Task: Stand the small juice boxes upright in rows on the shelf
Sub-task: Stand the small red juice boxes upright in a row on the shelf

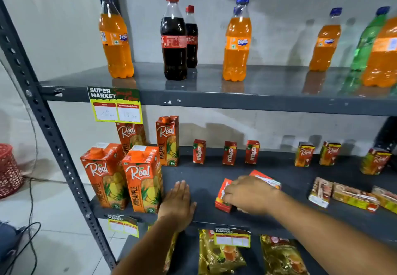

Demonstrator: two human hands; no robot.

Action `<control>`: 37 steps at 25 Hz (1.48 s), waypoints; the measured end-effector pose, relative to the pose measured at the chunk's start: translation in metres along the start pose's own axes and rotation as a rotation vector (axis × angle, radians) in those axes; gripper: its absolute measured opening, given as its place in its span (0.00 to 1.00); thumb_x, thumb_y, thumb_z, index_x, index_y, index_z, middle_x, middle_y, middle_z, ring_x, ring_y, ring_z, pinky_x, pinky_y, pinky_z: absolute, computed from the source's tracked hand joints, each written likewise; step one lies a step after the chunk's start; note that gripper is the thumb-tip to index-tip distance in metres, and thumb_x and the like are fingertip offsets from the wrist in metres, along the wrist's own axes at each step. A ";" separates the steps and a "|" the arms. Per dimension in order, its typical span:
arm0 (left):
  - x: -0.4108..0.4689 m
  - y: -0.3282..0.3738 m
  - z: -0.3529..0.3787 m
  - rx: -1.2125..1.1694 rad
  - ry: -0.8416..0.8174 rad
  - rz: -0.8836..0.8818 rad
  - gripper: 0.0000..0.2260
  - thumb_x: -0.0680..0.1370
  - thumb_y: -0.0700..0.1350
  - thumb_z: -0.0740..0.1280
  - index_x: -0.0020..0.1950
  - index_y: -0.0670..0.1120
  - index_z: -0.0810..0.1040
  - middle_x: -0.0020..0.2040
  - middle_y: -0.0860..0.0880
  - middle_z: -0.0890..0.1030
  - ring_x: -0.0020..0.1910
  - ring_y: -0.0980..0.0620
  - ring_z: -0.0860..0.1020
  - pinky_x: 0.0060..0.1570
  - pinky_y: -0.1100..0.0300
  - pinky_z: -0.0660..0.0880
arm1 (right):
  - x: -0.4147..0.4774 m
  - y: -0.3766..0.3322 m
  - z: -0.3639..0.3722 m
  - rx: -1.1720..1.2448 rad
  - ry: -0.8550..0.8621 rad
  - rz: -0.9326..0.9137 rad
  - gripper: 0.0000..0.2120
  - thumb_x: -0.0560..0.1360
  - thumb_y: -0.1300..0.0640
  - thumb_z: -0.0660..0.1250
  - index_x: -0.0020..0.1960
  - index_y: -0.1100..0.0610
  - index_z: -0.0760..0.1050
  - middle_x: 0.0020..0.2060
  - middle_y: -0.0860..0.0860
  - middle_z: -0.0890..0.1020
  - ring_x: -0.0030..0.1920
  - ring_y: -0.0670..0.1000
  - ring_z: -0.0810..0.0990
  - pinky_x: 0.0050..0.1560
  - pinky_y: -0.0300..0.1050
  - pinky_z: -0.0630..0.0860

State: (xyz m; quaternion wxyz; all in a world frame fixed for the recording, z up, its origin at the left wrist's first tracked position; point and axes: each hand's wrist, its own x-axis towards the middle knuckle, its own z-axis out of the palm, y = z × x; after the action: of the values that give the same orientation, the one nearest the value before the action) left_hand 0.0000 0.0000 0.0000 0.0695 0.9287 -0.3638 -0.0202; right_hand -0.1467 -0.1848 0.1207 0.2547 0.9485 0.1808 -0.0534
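— Grey shelf (206, 180): where do the juice boxes stand?
— Three Maaza boxes (229, 153) upright at twelve o'clock of my right hand (250, 195); its fingers grasp a red box (223, 197). Left hand (178, 205) lies flat, released, at nine o'clock.

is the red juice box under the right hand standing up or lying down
Lying down. The red juice box rests flat on the shelf, its long face up, under the right hand, unlike the upright Maaza boxes behind.
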 end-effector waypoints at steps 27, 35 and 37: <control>0.011 -0.018 0.024 0.039 0.001 0.082 0.33 0.80 0.61 0.44 0.78 0.43 0.42 0.80 0.46 0.43 0.77 0.49 0.40 0.71 0.56 0.36 | 0.087 0.016 0.021 1.007 0.088 1.032 0.44 0.63 0.29 0.67 0.67 0.58 0.63 0.62 0.57 0.76 0.58 0.60 0.78 0.43 0.48 0.74; 0.011 -0.019 0.024 0.047 0.017 0.093 0.33 0.80 0.61 0.43 0.78 0.42 0.43 0.80 0.45 0.44 0.77 0.49 0.41 0.72 0.55 0.36 | 0.087 0.041 -0.010 0.685 -0.067 0.414 0.16 0.66 0.58 0.71 0.54 0.56 0.76 0.52 0.54 0.80 0.52 0.56 0.79 0.48 0.53 0.79; 0.010 -0.019 0.025 0.051 0.020 0.090 0.33 0.80 0.61 0.43 0.78 0.42 0.44 0.80 0.45 0.45 0.77 0.49 0.41 0.71 0.55 0.36 | 0.086 0.042 -0.016 0.592 -0.075 0.195 0.20 0.69 0.61 0.72 0.60 0.54 0.75 0.58 0.52 0.79 0.57 0.54 0.77 0.55 0.53 0.77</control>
State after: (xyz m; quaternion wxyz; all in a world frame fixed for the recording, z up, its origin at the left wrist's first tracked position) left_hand 0.0179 0.0039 -0.0274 0.0505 0.9129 -0.4050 0.0016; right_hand -0.0514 -0.1841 0.1372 -0.0219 0.9916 0.0561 -0.1142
